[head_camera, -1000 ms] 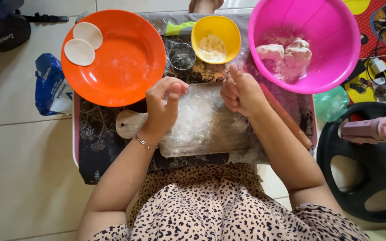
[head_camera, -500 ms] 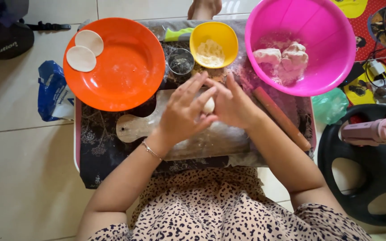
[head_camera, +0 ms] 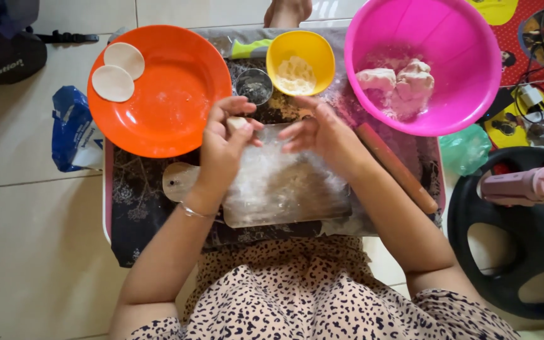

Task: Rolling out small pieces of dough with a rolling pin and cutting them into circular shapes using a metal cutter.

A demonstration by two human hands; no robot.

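Left hand [head_camera: 221, 148]: raised over the floured wooden board [head_camera: 284, 189], fingers curled around a small piece of dough [head_camera: 237, 122], which shows between thumb and fingertips near the board's far edge.

Right hand [head_camera: 319, 135]: just beside the left, fingers loosely spread and bent, holding nothing that can be seen; fingertips point toward the dough piece, a small gap between them.

Wooden board: lies on the dark patterned tabletop [head_camera: 140, 208], handle to the person's left, surface dusted white.

Orange plate [head_camera: 171, 94]: far left of the board, its rim close to the left hand; carries two flat white dough rounds [head_camera: 118, 72] at its far-left edge, overlapping slightly.

Yellow bowl [head_camera: 300, 63]: beyond the hands, holds pale flour or crumbs.

Small metal cup [head_camera: 253, 85]: between the orange plate and the yellow bowl.

Pink bowl [head_camera: 423, 63]: far right, holds lumps of white dough [head_camera: 398, 82].

Rolling pin [head_camera: 395, 167]: wooden, lies slantwise on the tabletop to the right of the board, beside the right forearm.

Blue bag [head_camera: 73, 132]: on the tiled floor, left of the tabletop.
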